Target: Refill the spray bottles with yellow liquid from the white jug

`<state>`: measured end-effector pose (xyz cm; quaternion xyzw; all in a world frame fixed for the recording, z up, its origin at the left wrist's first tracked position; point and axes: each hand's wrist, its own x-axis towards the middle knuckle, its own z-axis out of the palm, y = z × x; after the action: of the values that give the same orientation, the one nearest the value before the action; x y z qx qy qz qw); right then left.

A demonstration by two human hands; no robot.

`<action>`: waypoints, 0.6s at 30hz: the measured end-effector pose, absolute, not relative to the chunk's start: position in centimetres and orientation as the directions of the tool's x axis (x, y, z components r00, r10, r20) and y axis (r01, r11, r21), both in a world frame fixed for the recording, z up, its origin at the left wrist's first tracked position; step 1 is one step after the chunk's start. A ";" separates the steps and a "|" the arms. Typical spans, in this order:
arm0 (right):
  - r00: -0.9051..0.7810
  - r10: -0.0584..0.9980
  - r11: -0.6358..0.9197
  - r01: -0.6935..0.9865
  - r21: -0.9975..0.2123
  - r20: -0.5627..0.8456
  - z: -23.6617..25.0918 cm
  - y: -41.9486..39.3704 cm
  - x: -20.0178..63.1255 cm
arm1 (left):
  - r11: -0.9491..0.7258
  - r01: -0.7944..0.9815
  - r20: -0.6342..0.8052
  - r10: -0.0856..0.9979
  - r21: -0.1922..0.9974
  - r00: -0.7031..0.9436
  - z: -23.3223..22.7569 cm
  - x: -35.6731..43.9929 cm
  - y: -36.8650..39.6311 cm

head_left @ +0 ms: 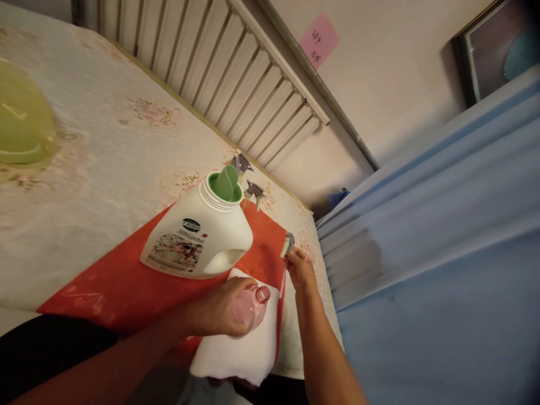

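- The view looks down at a table (105, 129) covered with a pale, flower-patterned cloth; a red plastic sheet (126, 281) lies on the cloth along the near edge.
- The left hand (223, 306) is closed around a small pink see-through bottle (251, 304), fingers wrapped over its body. The bottle's open neck points away from the person.
- The bottle rests on a white folded towel (247, 349), which lies on the red sheet and hangs over the table's near edge.
- The right hand (300, 270) is just to the right of the bottle, near the table's right edge. Its fingertips pinch a small grey and white spray head (287, 244), held upright above the table.
- A large white jug (200, 236) with a picture label stands on the red sheet, just beyond the left hand. A green funnel (225, 183) sits in its open mouth.
- Two more grey spray heads (248, 177) show just behind the jug.
- A yellow-green bowl (23, 121) lies upside down at the table's far left edge.
- A white slatted rail (236, 73) runs along the table's far edge, and blue fabric (442, 253) fills the right side.
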<state>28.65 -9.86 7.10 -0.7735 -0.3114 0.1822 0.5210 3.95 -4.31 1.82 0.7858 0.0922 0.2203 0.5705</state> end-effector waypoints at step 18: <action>0.668 0.657 0.364 0.126 -0.923 0.350 16.2 -14.0 17.6 | -0.299 -0.106 0.224 0.395 0.948 0.891 2.7 4.2 -4.1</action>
<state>17.58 -14.04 16.24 -0.5346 -0.3658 0.1793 0.7404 4.23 -4.10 2.68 0.7770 0.0931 0.2143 0.5845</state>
